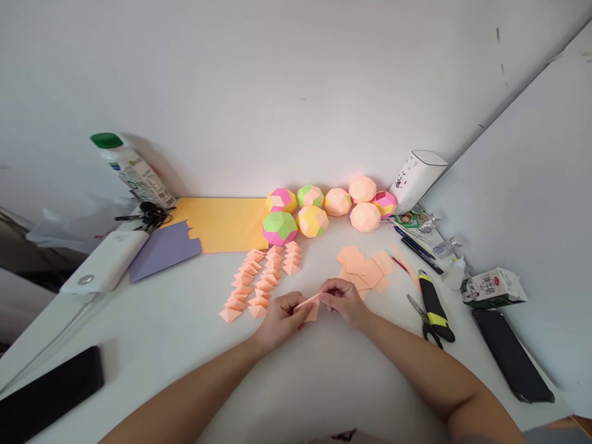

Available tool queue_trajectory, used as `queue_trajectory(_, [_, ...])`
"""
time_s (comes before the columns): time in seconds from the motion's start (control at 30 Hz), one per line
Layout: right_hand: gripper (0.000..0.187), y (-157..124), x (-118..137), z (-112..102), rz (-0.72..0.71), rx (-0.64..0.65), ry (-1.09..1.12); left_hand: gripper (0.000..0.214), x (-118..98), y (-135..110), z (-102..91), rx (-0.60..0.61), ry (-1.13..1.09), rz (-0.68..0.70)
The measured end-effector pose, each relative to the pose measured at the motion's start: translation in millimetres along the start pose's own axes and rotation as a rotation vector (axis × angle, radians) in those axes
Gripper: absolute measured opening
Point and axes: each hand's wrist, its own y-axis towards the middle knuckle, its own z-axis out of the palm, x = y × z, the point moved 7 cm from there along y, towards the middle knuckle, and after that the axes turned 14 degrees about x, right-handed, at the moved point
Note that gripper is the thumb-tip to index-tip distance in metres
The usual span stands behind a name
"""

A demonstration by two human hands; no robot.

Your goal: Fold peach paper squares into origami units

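Both hands meet low over the white table and pinch one small peach paper piece [311,306]. My left hand [280,319] grips its left end with curled fingers. My right hand [343,301] pinches the right end. Just left of the hands lie several folded peach paper units [259,279] in rows. Flat peach paper squares [365,266] lie just beyond my right hand.
Several paper balls [319,213] sit at the wall, with orange paper [226,222] and purple paper [164,250] to the left. Scissors [432,308], pens [416,243], a glue bottle [456,271], a milk carton [493,288] and a dark phone [511,354] lie right. A power bank [106,262], keys [148,216], a bottle [132,169] and another phone [49,394] lie left.
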Motion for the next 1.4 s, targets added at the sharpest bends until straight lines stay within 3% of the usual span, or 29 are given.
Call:
queue_trajectory(0.4, [0.023, 0.9, -2.5, 1.1, 0.009, 0.016, 0.084, 0.035, 0.6, -0.8, 0.3, 0.008, -0.028, -0.026])
queue_trajectory(0.7, [0.018, -4.1, 3.3, 11.0, -0.016, 0.051, -0.151, 0.03, 5.0, 0.8, -0.3, 0.0, -0.086, -0.039])
queue_trajectory(1.0, [0.017, -2.6, 0.5, 4.4, -0.023, 0.003, -0.017, 0.024, 9.8, 2.1, -4.0, -0.029, -0.279, -0.034])
queue_trajectory(1.4, [0.017, -4.2, 1.5, 13.6, 0.005, 0.073, -0.141, 0.024, 12.1, 4.3, -5.0, -0.032, -0.304, -0.011])
